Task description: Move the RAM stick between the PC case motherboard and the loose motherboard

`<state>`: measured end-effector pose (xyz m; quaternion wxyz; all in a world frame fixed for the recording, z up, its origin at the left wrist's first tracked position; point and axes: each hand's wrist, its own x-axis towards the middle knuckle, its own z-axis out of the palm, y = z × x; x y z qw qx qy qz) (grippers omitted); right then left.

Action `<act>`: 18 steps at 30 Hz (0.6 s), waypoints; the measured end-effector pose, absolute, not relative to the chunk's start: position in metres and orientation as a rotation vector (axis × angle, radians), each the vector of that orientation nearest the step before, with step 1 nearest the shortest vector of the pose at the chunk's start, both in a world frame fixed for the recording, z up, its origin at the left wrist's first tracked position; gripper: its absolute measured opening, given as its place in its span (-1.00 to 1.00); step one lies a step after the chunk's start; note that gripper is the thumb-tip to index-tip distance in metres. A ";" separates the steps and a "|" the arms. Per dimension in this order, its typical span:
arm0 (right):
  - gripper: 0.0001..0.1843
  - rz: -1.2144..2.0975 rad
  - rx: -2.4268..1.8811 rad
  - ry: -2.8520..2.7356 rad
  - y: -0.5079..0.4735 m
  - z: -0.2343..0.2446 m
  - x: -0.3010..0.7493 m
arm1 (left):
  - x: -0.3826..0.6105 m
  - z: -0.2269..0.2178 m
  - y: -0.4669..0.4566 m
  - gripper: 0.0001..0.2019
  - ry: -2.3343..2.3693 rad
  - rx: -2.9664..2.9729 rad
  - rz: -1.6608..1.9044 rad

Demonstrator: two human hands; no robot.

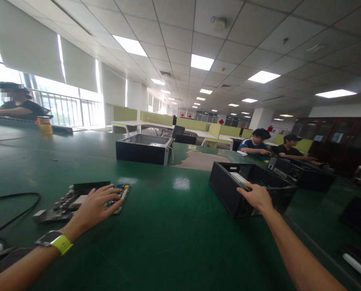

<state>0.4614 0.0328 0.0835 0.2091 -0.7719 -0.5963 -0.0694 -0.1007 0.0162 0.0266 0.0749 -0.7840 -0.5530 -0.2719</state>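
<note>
A motherboard (81,201) lies flat on the green tabletop at left. My left hand (100,202) is over its right part, fingers stretched out and slightly apart, holding nothing visible. A watch with a yellow-green strap (62,243) is on that wrist. At right stands an open black computer case (222,190) with parts inside. My right hand (257,197) is at its near rim, thumb and fingers closed on the edge. The fingertips reaching inside are partly hidden.
Another open case (142,151) stands farther back, beside a worn patch (198,160) of the tabletop. A black cable (13,195) curls at left. An orange-yellow container (45,125) stands behind. Co-workers sit at left and at right, near another black case (304,173).
</note>
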 end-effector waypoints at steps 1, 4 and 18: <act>-0.39 -0.206 -2.129 -1.667 0.021 0.083 0.448 | -0.083 0.031 0.013 -0.63 -1.590 -2.381 -0.853; -0.41 -0.236 -2.076 -1.719 -0.022 0.088 0.405 | -0.024 0.050 0.002 -0.70 -1.370 -2.486 -0.938; -0.59 0.051 -1.415 -2.585 -0.179 0.129 0.232 | 0.136 0.167 -0.017 -0.76 -0.953 -2.616 -0.693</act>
